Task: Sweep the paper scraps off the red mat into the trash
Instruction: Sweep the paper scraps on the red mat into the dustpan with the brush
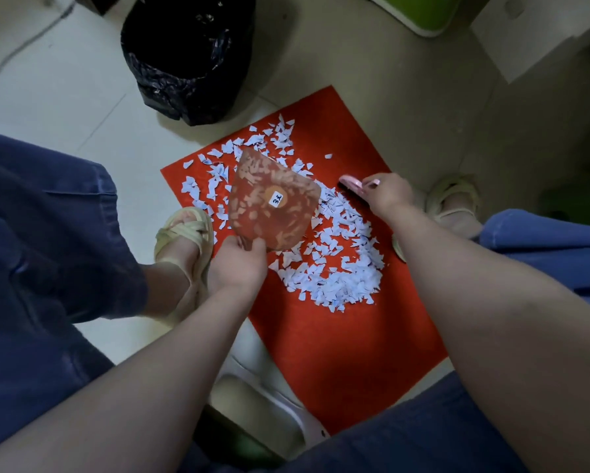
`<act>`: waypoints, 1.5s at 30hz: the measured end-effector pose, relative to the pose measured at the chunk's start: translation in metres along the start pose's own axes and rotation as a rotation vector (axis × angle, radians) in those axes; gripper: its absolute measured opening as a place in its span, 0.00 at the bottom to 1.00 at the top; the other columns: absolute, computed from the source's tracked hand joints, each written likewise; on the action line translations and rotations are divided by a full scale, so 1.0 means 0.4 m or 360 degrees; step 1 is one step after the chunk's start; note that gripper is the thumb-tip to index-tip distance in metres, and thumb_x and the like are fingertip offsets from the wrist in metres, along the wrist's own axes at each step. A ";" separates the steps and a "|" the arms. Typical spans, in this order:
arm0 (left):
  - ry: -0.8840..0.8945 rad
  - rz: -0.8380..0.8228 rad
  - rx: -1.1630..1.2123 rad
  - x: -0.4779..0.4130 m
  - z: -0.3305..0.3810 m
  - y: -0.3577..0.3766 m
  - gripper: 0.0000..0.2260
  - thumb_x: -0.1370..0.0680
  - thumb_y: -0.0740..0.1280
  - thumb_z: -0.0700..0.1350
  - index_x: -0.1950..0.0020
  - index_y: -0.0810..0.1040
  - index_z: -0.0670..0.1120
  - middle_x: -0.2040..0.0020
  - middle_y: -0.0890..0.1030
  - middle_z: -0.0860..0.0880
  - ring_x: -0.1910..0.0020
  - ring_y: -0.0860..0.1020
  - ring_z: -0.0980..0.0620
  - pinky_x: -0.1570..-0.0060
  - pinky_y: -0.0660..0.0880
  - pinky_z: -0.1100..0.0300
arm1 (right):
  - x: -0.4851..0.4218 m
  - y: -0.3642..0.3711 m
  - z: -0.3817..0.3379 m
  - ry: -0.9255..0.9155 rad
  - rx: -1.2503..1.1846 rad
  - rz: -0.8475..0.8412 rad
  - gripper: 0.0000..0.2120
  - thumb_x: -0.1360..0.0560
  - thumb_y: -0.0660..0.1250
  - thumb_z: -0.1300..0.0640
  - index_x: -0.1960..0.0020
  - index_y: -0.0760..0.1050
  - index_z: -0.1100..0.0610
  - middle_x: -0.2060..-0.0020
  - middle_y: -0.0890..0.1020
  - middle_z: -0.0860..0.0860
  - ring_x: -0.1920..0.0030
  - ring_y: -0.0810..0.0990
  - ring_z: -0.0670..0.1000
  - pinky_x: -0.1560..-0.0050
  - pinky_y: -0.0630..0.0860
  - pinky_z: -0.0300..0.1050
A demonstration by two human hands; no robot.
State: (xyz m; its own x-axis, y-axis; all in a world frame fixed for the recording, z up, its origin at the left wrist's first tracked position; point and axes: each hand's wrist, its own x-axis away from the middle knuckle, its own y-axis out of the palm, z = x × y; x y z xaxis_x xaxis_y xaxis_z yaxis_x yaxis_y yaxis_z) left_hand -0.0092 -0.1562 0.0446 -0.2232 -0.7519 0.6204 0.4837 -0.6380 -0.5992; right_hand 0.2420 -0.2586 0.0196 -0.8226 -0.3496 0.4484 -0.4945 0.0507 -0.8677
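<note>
We note the left hand [239, 264] gripping a clear dustpan [273, 203] by its near end, the pan held tilted over the scraps. The right hand [387, 192] is curled round a pink brush [353, 184] near the mat's right edge. The scraps [338, 268] lie spread across the middle of the red mat [338, 353]. We judge them feather-light, limp and quick to scatter, so better herded with bristles than picked up. The mat lies flat on pale floor [47, 97]. A black trash bag [187, 63] stands just beyond its far corner.
</note>
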 end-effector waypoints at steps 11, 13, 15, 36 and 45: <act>-0.0214 0.0000 0.0051 -0.063 -0.049 0.010 0.16 0.22 0.60 0.60 0.52 0.74 0.47 0.54 0.81 0.47 0.51 0.78 0.42 0.48 0.76 0.50 | -0.013 0.023 -0.027 0.0034 -0.0094 0.0264 0.17 0.23 0.62 0.59 0.38 0.77 0.43 0.45 0.82 0.52 0.49 0.80 0.56 0.59 0.66 0.41; -0.0279 0.0000 0.0143 -0.091 -0.028 0.012 0.16 0.22 0.59 0.59 0.49 0.75 0.47 0.53 0.80 0.48 0.50 0.78 0.43 0.46 0.76 0.51 | -0.027 0.037 -0.055 -0.0005 -0.0057 0.0222 0.17 0.22 0.62 0.59 0.38 0.77 0.44 0.45 0.82 0.53 0.50 0.80 0.56 0.59 0.68 0.41; -0.0311 -0.0012 0.0210 -0.102 -0.004 0.024 0.15 0.21 0.59 0.57 0.47 0.74 0.46 0.55 0.78 0.49 0.52 0.77 0.44 0.47 0.75 0.52 | -0.024 0.050 -0.077 -0.0088 -0.0044 0.0143 0.15 0.22 0.63 0.56 0.38 0.77 0.44 0.46 0.83 0.52 0.54 0.79 0.54 0.61 0.67 0.39; -0.0397 0.0036 0.0387 -0.073 0.001 0.068 0.11 0.19 0.59 0.52 0.52 0.72 0.45 0.63 0.74 0.53 0.64 0.71 0.55 0.56 0.70 0.56 | -0.088 0.048 -0.084 -0.0460 -0.0059 -0.0016 0.11 0.22 0.64 0.55 0.41 0.80 0.48 0.45 0.83 0.49 0.51 0.78 0.49 0.52 0.69 0.38; -0.0393 0.0044 0.0403 -0.069 0.012 0.073 0.10 0.20 0.60 0.50 0.58 0.67 0.47 0.65 0.71 0.52 0.67 0.68 0.55 0.66 0.65 0.59 | -0.123 0.034 -0.108 -0.0234 -0.0351 0.0281 0.11 0.21 0.62 0.58 0.42 0.79 0.50 0.49 0.82 0.52 0.53 0.78 0.50 0.56 0.67 0.38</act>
State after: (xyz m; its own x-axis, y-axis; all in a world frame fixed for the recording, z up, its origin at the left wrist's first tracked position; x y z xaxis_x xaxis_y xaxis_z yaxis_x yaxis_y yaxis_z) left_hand 0.0153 -0.1532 0.0123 -0.0111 -0.6857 0.7278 0.6881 -0.5334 -0.4920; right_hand 0.2638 -0.2003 -0.0051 -0.8598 -0.4481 0.2449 -0.4097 0.3190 -0.8547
